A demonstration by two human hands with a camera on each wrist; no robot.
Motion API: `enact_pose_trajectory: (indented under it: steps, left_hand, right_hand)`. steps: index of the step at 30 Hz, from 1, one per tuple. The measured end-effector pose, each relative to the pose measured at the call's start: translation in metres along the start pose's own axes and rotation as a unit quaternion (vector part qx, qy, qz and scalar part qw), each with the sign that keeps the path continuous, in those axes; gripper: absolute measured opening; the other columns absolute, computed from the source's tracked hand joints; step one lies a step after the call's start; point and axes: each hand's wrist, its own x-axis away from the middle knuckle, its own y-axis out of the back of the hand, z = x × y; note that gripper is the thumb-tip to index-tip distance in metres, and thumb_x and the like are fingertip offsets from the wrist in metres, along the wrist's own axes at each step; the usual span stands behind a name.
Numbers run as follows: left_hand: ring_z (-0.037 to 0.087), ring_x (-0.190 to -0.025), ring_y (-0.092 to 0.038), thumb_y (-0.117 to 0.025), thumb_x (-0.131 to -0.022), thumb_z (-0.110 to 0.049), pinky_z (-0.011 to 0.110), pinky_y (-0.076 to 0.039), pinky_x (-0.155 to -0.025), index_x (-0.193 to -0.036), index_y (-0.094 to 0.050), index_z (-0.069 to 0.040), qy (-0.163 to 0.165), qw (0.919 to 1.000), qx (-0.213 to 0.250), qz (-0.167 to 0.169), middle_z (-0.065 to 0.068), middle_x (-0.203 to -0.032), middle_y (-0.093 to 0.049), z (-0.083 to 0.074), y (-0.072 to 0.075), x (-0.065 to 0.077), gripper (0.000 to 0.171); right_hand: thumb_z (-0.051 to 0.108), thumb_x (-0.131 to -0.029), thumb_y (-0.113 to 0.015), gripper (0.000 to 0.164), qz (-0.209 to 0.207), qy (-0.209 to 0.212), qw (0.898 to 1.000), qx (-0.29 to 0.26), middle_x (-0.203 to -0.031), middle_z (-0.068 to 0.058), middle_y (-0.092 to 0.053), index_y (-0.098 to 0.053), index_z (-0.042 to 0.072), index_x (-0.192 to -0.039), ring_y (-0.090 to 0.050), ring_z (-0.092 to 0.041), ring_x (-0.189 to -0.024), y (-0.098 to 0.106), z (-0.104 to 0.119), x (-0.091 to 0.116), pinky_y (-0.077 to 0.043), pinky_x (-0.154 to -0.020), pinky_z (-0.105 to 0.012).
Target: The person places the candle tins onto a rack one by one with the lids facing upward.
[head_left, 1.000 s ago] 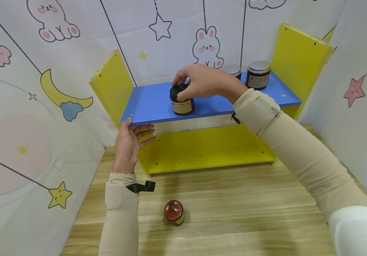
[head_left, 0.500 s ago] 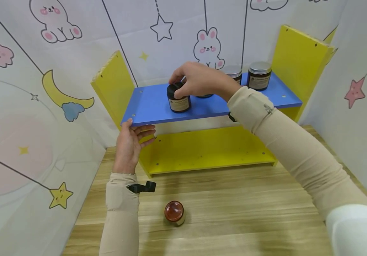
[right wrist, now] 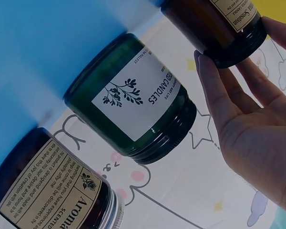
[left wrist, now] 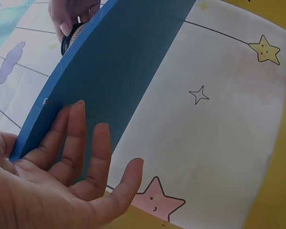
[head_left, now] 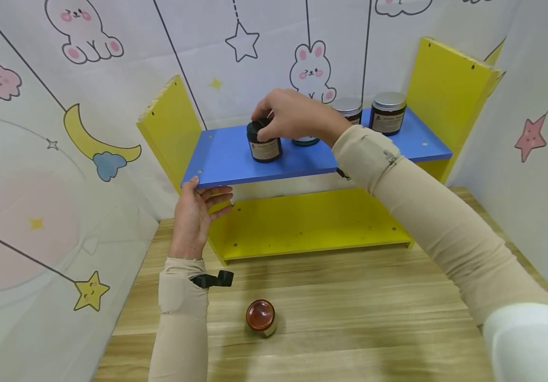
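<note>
My right hand [head_left: 295, 114] grips a brown glass candle jar [head_left: 265, 150] by its black lid, the thumb in front and fingers behind. That jar stands upright on the blue shelf [head_left: 221, 159]; its cream label shows again in the right wrist view. Beside it is a green candle jar [right wrist: 133, 98] with a white label, mostly behind my hand in the head view. My left hand [head_left: 193, 220] holds the shelf's front left corner, thumb on top and spread fingers underneath. In the left wrist view those fingers [left wrist: 101, 148] lie below the board.
Two brown candle jars with silver lids, one partly hidden [head_left: 349, 110] and one farther right [head_left: 387, 114], stand on the shelf. Yellow side panels [head_left: 446, 90] rise at both ends. Below is a yellow board [head_left: 302, 223]. Another brown jar [head_left: 261, 317] stands on the wooden tabletop [head_left: 350, 313].
My right hand has moved the black-lidded jar left and back, away from the shelf's front edge. More of the green jar now shows behind it. My left hand keeps its place.
</note>
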Motion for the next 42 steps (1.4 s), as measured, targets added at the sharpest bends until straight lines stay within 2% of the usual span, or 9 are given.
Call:
enact_pose_trajectory:
  steps: [8,17,30,38,42]
  left_hand:
    - [0.027,-0.105,-0.067,-0.026,-0.11,-0.042,0.054,-0.048,-0.1,-0.158,-0.028,-0.014,0.001,1.0,-0.004,-0.001,0.004,-0.104,-0.072,0.0,-0.001,-0.001,0.056]
    - [0.025,-0.102,-0.067,-0.027,-0.11,-0.042,0.055,-0.047,-0.1,-0.158,-0.03,-0.013,-0.003,1.0,0.0,0.004,0.004,-0.102,-0.073,0.0,-0.001,-0.002,0.056]
    - [0.024,-0.101,-0.067,-0.026,-0.11,-0.043,0.059,-0.044,-0.104,-0.158,-0.03,-0.013,0.0,1.0,0.004,0.001,0.003,-0.102,-0.073,0.0,-0.001,-0.001,0.057]
    - [0.024,-0.101,-0.067,-0.026,-0.11,-0.043,0.058,-0.045,-0.102,-0.156,-0.034,-0.011,0.002,1.0,0.004,-0.001,0.003,-0.101,-0.073,0.0,-0.002,-0.001,0.056]
    - [0.024,-0.101,-0.067,-0.026,-0.11,-0.042,0.056,-0.046,-0.101,-0.157,-0.032,-0.011,0.0,1.0,-0.002,-0.003,0.003,-0.102,-0.072,0.0,-0.002,0.0,0.056]
  right_hand:
    - [0.024,-0.098,-0.063,0.046,-0.008,-0.003,1.0,0.019,-0.141,-0.008,-0.061,-0.061,0.007,-0.14,-0.057,-0.021,-0.119,0.001,-0.001,-0.007,-0.046,-0.105,-0.035]
    - [0.024,-0.099,-0.063,0.038,-0.019,0.016,0.999,0.042,-0.129,-0.01,-0.065,-0.066,0.006,-0.132,-0.057,-0.024,-0.109,0.002,-0.006,-0.013,-0.048,-0.1,-0.036]
    - [0.026,-0.101,-0.061,0.043,-0.002,-0.011,0.999,0.047,-0.139,-0.009,-0.06,-0.061,0.009,-0.14,-0.054,-0.023,-0.116,0.001,-0.006,-0.018,-0.047,-0.105,-0.035]
    - [0.029,-0.101,-0.062,0.043,-0.003,-0.007,0.999,0.051,-0.139,-0.007,-0.06,-0.06,0.01,-0.14,-0.052,-0.023,-0.118,0.002,-0.008,-0.018,-0.046,-0.106,-0.035]
    - [0.029,-0.101,-0.063,0.045,-0.001,-0.007,0.999,0.054,-0.141,-0.008,-0.059,-0.059,0.011,-0.142,-0.052,-0.023,-0.119,0.001,-0.008,-0.019,-0.045,-0.107,-0.035]
